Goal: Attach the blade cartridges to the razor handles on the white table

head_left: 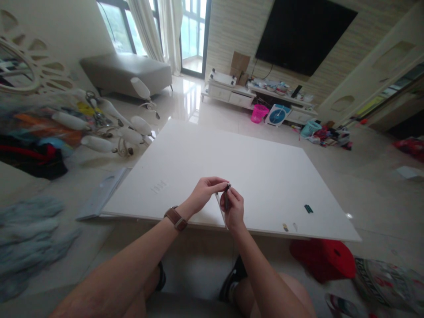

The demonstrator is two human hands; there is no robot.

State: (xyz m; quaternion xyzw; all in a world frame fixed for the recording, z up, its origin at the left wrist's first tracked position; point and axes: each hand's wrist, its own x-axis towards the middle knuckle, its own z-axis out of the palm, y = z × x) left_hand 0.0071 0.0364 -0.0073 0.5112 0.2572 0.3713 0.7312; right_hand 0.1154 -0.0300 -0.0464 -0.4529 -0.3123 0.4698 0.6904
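Both of my hands meet above the near edge of a large white table [245, 163]. My right hand [236, 210] is closed around a small dark object with a shiny tip [227, 198]; its exact kind is too small to make out. The thumb and fingers of my left hand [203, 192] pinch at the top end of that same object. A thin pale strip [220, 212] slants down beside my right hand toward the table edge; I cannot tell whether it is held. A brown-strapped watch [176, 218] is on my left wrist.
On the tabletop are several thin pale strips [159, 187], a dark green piece [308, 208] and small gold-and-grey pieces [285, 227]. A red stool-like object [323, 259] stands by the near right edge. A lamp with white shades [99, 143] stands at left.
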